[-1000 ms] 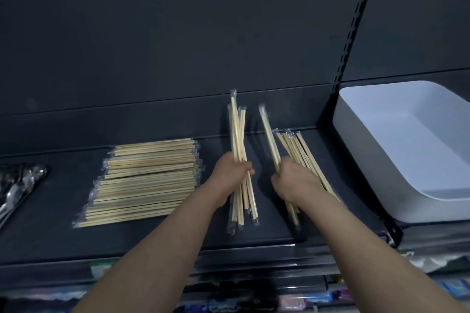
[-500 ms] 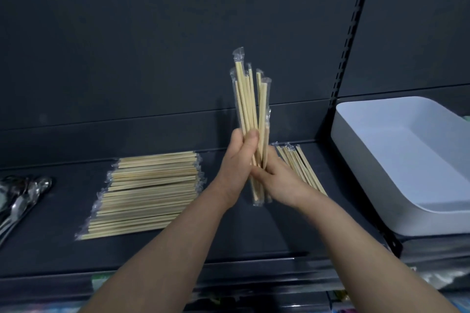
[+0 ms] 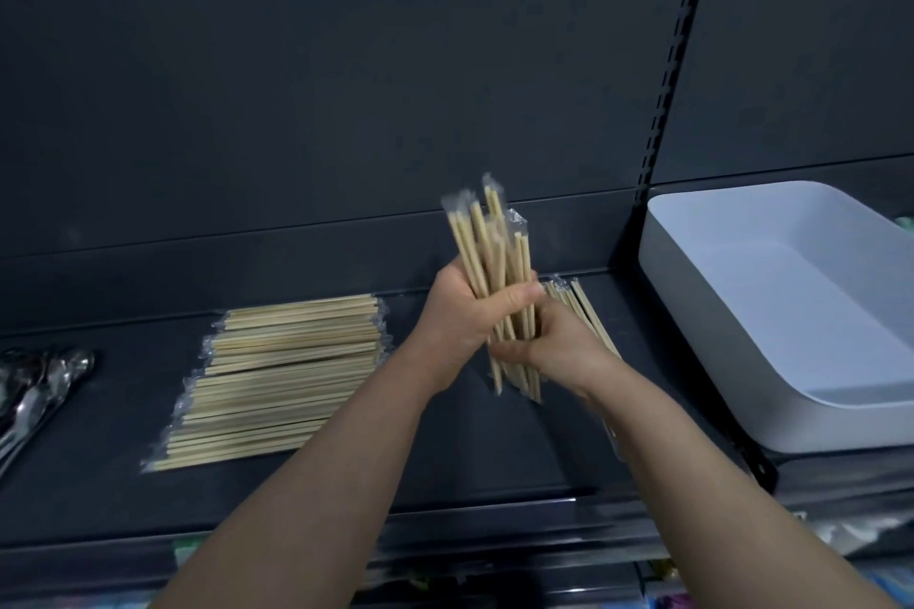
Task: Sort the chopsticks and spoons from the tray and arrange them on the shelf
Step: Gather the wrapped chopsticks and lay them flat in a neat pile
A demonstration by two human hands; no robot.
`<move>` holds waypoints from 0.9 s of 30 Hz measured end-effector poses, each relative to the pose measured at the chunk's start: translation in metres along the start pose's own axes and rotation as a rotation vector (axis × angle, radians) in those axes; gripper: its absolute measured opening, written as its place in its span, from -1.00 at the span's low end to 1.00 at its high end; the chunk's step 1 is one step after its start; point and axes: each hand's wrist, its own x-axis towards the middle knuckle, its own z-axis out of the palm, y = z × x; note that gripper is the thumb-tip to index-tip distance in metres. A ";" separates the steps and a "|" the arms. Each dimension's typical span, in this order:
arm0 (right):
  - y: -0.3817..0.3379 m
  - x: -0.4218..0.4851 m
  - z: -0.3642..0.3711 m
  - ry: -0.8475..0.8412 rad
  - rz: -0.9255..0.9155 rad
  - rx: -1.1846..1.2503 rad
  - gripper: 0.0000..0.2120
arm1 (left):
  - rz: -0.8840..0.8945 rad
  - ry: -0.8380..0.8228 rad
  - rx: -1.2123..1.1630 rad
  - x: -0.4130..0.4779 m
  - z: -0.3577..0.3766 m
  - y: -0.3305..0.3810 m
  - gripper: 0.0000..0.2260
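Since half a second ago, both hands have drawn closer around the bundle of chopsticks [image 3: 497,272], now splayed and tilted left. From the head view, the left hand [image 3: 467,307] is curled around the bundle's middle, and the right hand [image 3: 554,346] grips its lower end above the shelf [image 3: 99,485]. A flat pile of chopsticks [image 3: 282,376] lies to the left, spoons [image 3: 34,391] at the far left, a few loose chopsticks [image 3: 586,312] behind the right hand, and the white tray [image 3: 732,361] on the right.
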 end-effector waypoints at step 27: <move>-0.012 -0.016 0.127 -0.184 -0.141 -0.875 -0.82 | -0.212 0.785 -0.465 -0.068 -0.165 -0.037 -0.59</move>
